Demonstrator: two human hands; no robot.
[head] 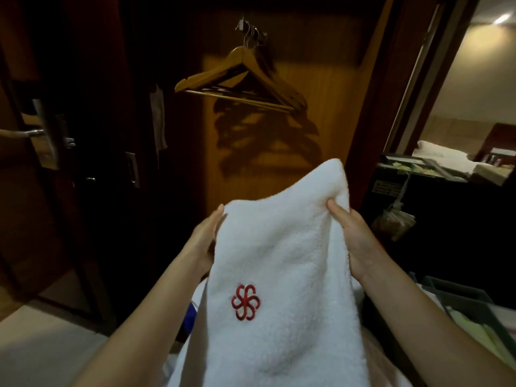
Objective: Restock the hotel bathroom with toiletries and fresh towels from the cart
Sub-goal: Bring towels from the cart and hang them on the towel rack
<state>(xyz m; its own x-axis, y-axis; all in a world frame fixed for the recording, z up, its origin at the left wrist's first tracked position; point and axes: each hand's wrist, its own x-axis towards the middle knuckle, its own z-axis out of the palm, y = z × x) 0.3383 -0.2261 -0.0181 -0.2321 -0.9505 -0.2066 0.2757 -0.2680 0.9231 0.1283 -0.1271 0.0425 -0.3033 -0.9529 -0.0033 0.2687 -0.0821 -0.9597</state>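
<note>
White towel (279, 261) with red embroidered logo (245, 302) was held in mid-air, facing wooden hangers (240, 76). Left hand (205, 238) and right hand (354, 238) each gripped one side edge, thumb in front, fingers behind cloth. Judged status: towel collected, not yet placed; bathroom out of view; toiletries pending.

white towel (282, 247), red embroidered logo (245, 302), held up

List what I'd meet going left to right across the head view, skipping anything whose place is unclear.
door handle → left hand → white towel held between both hands → right hand → bed in the far room
</note>
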